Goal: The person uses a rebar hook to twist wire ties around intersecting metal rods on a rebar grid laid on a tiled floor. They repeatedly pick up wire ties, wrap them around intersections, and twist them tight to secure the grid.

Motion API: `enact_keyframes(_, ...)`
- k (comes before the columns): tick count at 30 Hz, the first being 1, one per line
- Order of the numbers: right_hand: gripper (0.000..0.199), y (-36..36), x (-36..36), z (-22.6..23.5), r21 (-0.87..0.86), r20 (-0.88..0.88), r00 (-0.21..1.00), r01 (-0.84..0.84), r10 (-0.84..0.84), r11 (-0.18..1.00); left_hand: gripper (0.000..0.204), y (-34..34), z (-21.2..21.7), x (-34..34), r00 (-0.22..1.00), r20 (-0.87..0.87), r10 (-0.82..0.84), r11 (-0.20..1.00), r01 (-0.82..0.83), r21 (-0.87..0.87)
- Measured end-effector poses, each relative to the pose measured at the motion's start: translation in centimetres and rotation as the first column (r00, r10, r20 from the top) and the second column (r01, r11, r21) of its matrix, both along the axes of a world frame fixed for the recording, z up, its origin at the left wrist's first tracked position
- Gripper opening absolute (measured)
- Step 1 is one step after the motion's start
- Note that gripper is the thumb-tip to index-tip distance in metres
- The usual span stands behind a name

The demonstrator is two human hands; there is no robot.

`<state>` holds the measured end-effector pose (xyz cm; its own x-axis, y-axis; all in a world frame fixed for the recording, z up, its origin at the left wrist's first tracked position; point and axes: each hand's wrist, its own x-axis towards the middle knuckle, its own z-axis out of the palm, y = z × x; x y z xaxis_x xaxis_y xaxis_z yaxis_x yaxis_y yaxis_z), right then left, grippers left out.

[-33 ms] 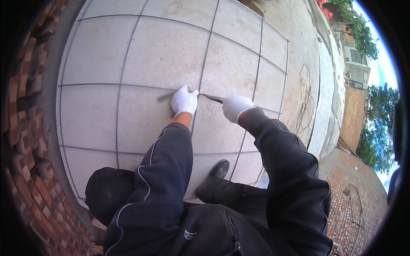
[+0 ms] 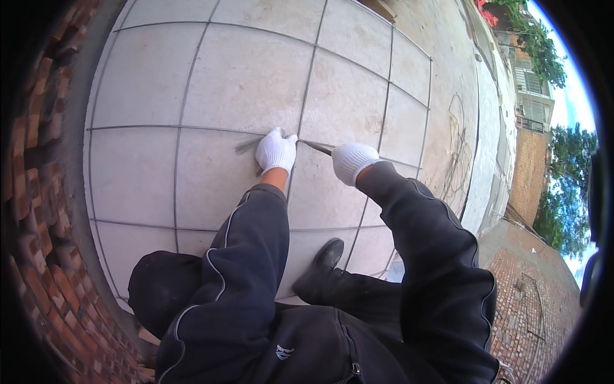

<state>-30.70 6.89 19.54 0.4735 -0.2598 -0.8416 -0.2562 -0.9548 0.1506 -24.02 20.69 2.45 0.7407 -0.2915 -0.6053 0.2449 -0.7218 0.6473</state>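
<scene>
My left hand (image 2: pixel 276 151), in a white knit glove, is closed around a bundle of thin tie wires (image 2: pixel 247 146) whose loose ends fan out to its left. Its fingertips are at a crossing of the steel rebar grid (image 2: pixel 316 45). In my other white glove, the right hand (image 2: pixel 354 162) grips a dark, tapered tying hook (image 2: pixel 316 147). The hook's tip points left and meets the crossing beside my left fingers. The glove hides the tool's handle.
The grid lies on a pale concrete slab (image 2: pixel 249 70). Stacked red bricks (image 2: pixel 41 192) line the left side. Loose bent wire (image 2: pixel 455 147) lies at right, near a brick-paved area (image 2: pixel 521 313). My dark boot (image 2: pixel 328 256) stands within the grid, my knee (image 2: pixel 163 291) to its left.
</scene>
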Motion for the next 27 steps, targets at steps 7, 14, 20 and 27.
enact_keyframes(7, 0.026, 3.1, 0.6, 2.7, 0.086, -0.054, 0.988, -0.14, 0.145, 0.986, 0.045, 0.1, -0.2, 0.5, 0.998, 0.002, -0.059, 0.998, 0.059, 0.022)
enact_keyframes(14, 0.028, 4.5, -3.6, 2.0, 0.113, 0.187, 0.96, 0.189, -0.208, 0.975, 0.04, 0.1, -0.6, 0.3, 0.994, 0.0, -0.107, 0.994, 0.107, 0.009)
enact_keyframes(20, 0.039, 5.6, -6.7, 0.3, 0.294, 0.37, 0.701, 0.535, -0.61, 0.792, 0.041, -0.4, -0.6, 0.0, 0.994, 0.018, -0.108, 0.994, 0.107, 0.026)
enact_keyframes(27, 0.044, 6.8, -7.7, -0.1, 0.338, 0.227, 0.264, 0.881, -0.938, 0.33, 0.043, 0.5, -0.8, 0.0, 0.996, 0.02, -0.084, 0.996, 0.083, 0.031)
